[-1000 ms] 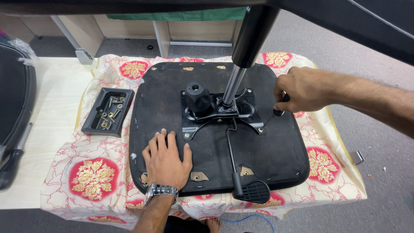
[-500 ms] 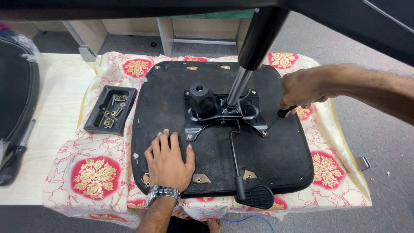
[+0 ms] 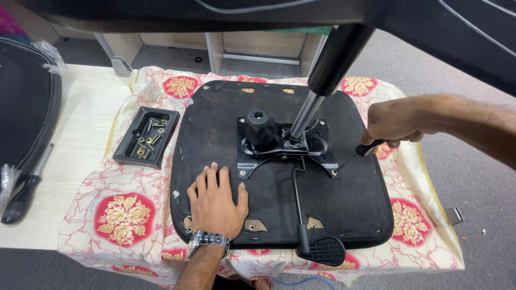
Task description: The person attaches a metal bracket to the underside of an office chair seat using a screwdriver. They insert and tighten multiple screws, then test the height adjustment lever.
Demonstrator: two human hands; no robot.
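Bright, even light — sharp focus

1. Small black rectangular plastic tray (image 3: 144, 140) of brass screws, at 9 o'clock.
2. Cream cloth with red-gold floral medallions (image 3: 124, 212), covering the table.
3. Black-handled screwdriver (image 3: 24, 189), far 9 o'clock, on pale wooden tabletop (image 3: 80, 129).

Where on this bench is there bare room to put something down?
The pale wooden tabletop is bare between the floral cloth and the mesh chair back, above the spare screwdriver. The seat base is open right of the lever. It is crowded around the metal mechanism, left hand and right hand.
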